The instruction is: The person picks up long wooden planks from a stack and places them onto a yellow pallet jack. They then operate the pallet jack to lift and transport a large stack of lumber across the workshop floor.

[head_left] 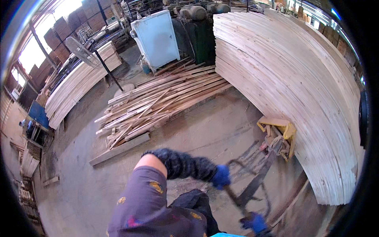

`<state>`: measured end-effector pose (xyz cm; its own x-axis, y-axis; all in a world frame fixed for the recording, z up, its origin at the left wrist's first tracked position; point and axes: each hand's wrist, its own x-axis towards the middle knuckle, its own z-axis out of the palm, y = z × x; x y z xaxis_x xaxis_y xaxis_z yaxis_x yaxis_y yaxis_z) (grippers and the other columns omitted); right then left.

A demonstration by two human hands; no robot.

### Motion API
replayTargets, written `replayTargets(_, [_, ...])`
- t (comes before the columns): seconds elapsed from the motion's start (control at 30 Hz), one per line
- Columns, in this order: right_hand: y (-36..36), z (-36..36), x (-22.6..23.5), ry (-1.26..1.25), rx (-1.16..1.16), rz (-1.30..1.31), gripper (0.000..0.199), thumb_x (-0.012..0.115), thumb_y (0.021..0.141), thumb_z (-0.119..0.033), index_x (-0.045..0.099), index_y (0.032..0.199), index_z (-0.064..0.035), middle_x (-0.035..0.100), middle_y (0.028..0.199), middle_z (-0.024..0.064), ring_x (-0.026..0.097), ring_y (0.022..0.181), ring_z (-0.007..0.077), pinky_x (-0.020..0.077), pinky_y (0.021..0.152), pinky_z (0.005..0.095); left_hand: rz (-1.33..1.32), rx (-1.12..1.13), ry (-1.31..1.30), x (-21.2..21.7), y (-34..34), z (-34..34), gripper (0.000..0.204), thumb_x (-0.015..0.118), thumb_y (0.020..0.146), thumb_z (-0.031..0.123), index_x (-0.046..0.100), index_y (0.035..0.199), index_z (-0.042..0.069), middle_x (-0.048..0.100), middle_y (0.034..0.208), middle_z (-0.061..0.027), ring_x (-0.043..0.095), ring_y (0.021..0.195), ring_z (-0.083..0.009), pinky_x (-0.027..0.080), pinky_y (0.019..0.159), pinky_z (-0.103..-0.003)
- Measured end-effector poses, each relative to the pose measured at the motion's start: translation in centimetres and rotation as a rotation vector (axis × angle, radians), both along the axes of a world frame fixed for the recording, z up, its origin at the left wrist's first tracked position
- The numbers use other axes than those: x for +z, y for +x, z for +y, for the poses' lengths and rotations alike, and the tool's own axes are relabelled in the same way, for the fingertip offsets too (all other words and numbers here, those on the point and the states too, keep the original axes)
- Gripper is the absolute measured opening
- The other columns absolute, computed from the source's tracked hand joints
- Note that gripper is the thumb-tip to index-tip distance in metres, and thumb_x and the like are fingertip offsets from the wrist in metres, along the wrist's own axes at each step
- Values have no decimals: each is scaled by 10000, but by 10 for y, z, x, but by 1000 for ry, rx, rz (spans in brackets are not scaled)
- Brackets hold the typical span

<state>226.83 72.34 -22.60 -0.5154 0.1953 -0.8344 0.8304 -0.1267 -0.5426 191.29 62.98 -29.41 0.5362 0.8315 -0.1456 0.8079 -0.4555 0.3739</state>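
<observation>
The person stands on a dusty concrete floor (pixel 205 130) in a timber workshop, looking down at a pallet jack (pixel 276 142) that sits under a tall stack of pale boards (pixel 300 91) on the right. The jack's yellow head is tucked against the bottom of the stack, and its long dark handle (pixel 252 185) slants back toward the person, ending in a loop grip.

The left hand (pixel 221 176), in a blue glove with a dark knitted sleeve over the forearm, is closed around the upper part of the loop grip. The right hand (pixel 256 223), also in a blue glove, is low near the bottom edge, clenched on the lower end of the same handle. Both hands are blurred, so the exact finger placement is hard to make out.

Past the left arm, a loose heap of thin wood strips (pixel 158 104) lies spread across the floor, with a single plank (pixel 120 149) lying along its near edge. Behind the heap stands a light blue metal cabinet (pixel 156 37), with a dark green machine (pixel 199 37) just beside it. On the left, a standing fan (pixel 81 51) rises on a thin pole in front of another long stack of planks (pixel 79 85).
</observation>
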Motion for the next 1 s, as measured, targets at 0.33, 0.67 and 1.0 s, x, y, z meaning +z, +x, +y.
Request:
replayTargets(0.33, [3, -57, -77, 509, 410, -86, 492, 632, 794, -529, 638, 1100, -144, 688, 913, 175, 657, 856, 370, 504, 752, 469, 53, 19, 0, -45, 16, -45, 263, 612, 763, 446, 684, 723, 196, 639, 654, -88, 649, 741, -307, 133, 1035, -717])
replayTargets(0.67, [20, 53, 76, 974, 280, 245, 442, 671, 729, -519, 653, 971, -149, 656, 770, 168, 631, 718, 369, 495, 645, 468, -11, -20, -124, 151, 23, 82, 215, 654, 757, 360, 675, 786, 149, 670, 741, -123, 645, 625, -306, 518, 589, -404])
replayTargets(1.0, [2, -123, -176, 1015, 128, -41, 251, 644, 693, -371, 666, 821, -155, 640, 664, 139, 653, 640, 327, 494, 557, 461, 149, -91, -180, -89, 33, -56, 271, 626, 803, 405, 657, 804, 136, 670, 711, -116, 648, 659, -354, 507, 695, -503])
